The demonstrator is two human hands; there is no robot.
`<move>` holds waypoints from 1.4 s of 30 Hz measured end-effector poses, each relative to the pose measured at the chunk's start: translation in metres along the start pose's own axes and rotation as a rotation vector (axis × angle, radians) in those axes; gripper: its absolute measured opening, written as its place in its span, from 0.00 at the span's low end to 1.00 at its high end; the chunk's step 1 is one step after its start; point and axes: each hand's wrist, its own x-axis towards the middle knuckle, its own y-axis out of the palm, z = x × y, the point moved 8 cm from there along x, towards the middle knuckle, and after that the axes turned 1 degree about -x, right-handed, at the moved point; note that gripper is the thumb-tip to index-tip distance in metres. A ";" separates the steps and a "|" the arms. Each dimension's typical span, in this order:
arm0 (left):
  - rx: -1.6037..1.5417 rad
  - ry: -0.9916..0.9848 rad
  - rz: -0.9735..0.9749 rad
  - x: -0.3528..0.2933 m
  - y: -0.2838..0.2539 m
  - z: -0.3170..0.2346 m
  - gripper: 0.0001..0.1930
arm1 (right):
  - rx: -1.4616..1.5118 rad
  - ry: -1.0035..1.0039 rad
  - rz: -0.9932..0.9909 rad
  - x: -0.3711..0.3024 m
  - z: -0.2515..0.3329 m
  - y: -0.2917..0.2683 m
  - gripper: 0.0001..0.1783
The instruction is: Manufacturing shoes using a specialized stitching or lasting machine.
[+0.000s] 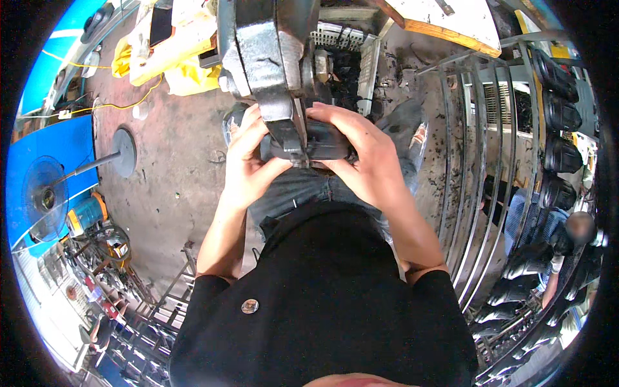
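Observation:
In front of my lap a dark, smooth, rounded piece, apparently a black shoe (327, 143), is held between my two hands at the lower end of a heavy grey metal machine (265, 61). The machine's narrow metal arm (287, 134) comes down over the piece and hides part of it. My left hand (250, 158) is closed round its left end, with the thumb along the near side. On the other end, my right hand (366, 149) grips with fingers over the far side and thumb on the near side.
Beneath the machine stands a light plastic crate (369, 74) with black scraps. To the right are a metal rack (480, 161) and rows of black shoes (560, 155); a person (554, 258) is beyond. A standing fan (48, 197) and yellow bags (190, 77) are on the left.

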 end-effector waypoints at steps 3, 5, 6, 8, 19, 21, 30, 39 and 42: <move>-0.075 -0.023 0.002 -0.001 0.005 0.004 0.29 | -0.101 -0.041 0.048 0.004 0.011 -0.007 0.33; -0.113 -0.050 -0.007 -0.004 0.008 0.007 0.29 | -0.185 -0.040 0.076 0.008 0.023 -0.014 0.31; -0.199 -0.063 -0.020 -0.004 0.012 0.011 0.30 | -0.188 -0.041 0.081 0.010 0.028 -0.016 0.31; -0.313 -0.064 -0.005 -0.007 0.016 0.018 0.32 | -0.370 -0.034 0.138 0.014 0.033 -0.015 0.32; -0.703 -0.221 -0.006 -0.014 0.033 0.021 0.32 | -0.547 -0.144 0.188 0.018 0.030 -0.001 0.27; -0.735 -0.251 0.019 -0.004 0.052 0.017 0.29 | -0.576 -0.164 0.121 -0.004 0.022 -0.007 0.28; -0.591 -0.546 0.371 -0.038 0.159 0.169 0.12 | -0.789 0.715 -0.669 -0.281 0.082 -0.174 0.39; -0.313 -0.922 0.504 -0.096 0.179 0.232 0.17 | -1.582 1.710 -1.484 -0.640 0.263 -0.164 0.33; -0.363 -0.959 0.453 -0.089 0.187 0.228 0.17 | -1.807 1.423 -1.488 -0.719 0.245 -0.204 0.28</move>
